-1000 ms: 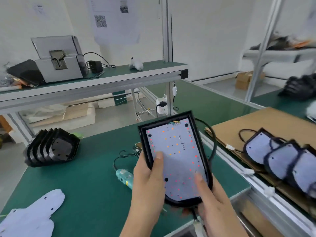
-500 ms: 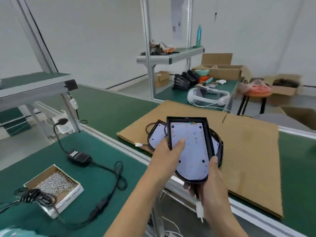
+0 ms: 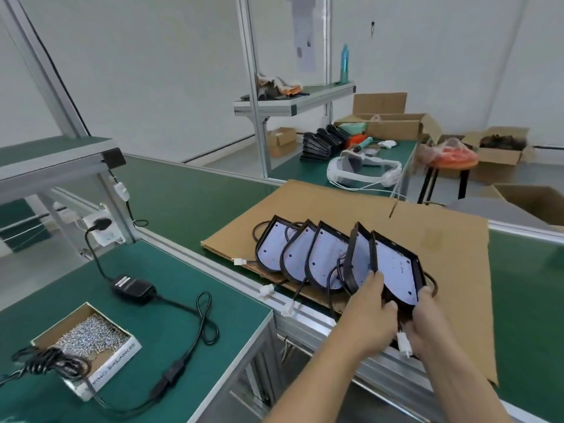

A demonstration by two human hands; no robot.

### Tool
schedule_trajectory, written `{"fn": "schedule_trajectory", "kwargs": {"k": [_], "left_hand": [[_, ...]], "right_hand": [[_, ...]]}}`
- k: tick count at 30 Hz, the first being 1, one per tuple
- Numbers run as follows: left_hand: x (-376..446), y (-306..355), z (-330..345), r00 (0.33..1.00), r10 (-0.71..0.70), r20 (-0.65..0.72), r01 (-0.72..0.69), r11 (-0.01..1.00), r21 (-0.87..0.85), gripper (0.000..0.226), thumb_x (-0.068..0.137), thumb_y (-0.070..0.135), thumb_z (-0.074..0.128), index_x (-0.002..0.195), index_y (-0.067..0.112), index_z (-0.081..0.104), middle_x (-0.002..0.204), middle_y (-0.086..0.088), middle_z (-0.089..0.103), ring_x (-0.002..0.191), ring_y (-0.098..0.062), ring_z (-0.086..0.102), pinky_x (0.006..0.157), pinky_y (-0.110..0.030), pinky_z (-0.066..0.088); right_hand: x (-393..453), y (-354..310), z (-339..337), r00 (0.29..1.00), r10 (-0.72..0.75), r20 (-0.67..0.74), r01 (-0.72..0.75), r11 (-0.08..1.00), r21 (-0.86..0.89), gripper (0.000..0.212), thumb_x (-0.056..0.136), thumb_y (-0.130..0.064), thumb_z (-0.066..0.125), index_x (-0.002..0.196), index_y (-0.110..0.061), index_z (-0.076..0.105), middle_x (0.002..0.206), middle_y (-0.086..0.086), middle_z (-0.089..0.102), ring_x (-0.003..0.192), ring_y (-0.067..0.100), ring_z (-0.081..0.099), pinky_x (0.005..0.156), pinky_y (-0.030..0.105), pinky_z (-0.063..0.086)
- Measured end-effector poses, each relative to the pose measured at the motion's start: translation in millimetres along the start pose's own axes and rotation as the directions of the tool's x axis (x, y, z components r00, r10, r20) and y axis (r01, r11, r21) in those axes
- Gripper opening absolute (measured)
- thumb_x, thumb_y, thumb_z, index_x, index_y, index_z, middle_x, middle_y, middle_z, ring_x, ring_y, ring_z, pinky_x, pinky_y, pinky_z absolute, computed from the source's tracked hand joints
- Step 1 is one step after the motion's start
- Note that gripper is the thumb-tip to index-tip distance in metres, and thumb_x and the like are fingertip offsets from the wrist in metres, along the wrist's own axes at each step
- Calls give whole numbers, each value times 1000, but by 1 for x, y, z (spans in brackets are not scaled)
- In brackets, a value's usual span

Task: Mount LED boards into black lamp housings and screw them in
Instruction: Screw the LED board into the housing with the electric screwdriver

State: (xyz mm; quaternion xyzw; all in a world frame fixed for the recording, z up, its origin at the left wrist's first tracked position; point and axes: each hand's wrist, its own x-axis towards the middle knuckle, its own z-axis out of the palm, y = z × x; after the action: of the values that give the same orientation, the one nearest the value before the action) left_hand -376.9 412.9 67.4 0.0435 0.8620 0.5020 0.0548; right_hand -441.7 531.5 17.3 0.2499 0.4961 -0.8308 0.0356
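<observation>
While both hands hold it by its rounded near end, a black lamp housing [image 3: 396, 271] with a pale LED board seated inside is tilted up at the right end of a row of finished housings [image 3: 300, 254]. That row overlaps like fallen dominoes on a cardboard sheet [image 3: 427, 227], which lies on a green surface [image 3: 189, 193].

The left hand [image 3: 370, 312] curls round the housing's left rim, fingertips on the black edge beside the board. The right hand [image 3: 427, 315] clasps the lower right rim, its grip closed on the housing. A black cable trails from the housing's underside, and a white connector [image 3: 403, 343] hangs between the two wrists.

The housing looks like a stiff moulded shell, probably light enough for one hand, and unlikely to flex. The board face carries small exposed parts and is best left untouched, so the black rim is the sensible place to hold, as both hands do now. The loose cable could snag on the neighbouring housings when it is set down.

On the nearer green surface to the left sit an open box of screws [image 3: 88, 337] and a black power adapter [image 3: 132, 285] with a looped cord. Cartons and a stack of empty black housings [image 3: 323, 141] stand on a far surface.
</observation>
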Motion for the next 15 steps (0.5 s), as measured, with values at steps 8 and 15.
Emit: {"fn": "schedule_trajectory", "kwargs": {"k": [8,15], "left_hand": [[14,-15,0,996,-76,44,80,991,-108,69,103,31,44,166,34,15,174,13,6,160,-10,6,128,-35,13],[9,-22,10,994,-106,41,113,966,-232,70,94,31,49,161,35,28,172,13,17,157,-12,21,124,-37,30]], "right_hand": [[17,-14,-11,972,-229,58,176,541,-822,67,111,-48,27,92,2,68,73,22,69,74,39,70,71,44,56],[19,-5,-8,852,-515,95,187,130,-974,56,104,-52,39,84,-2,56,83,24,62,75,39,57,66,41,45]]}}
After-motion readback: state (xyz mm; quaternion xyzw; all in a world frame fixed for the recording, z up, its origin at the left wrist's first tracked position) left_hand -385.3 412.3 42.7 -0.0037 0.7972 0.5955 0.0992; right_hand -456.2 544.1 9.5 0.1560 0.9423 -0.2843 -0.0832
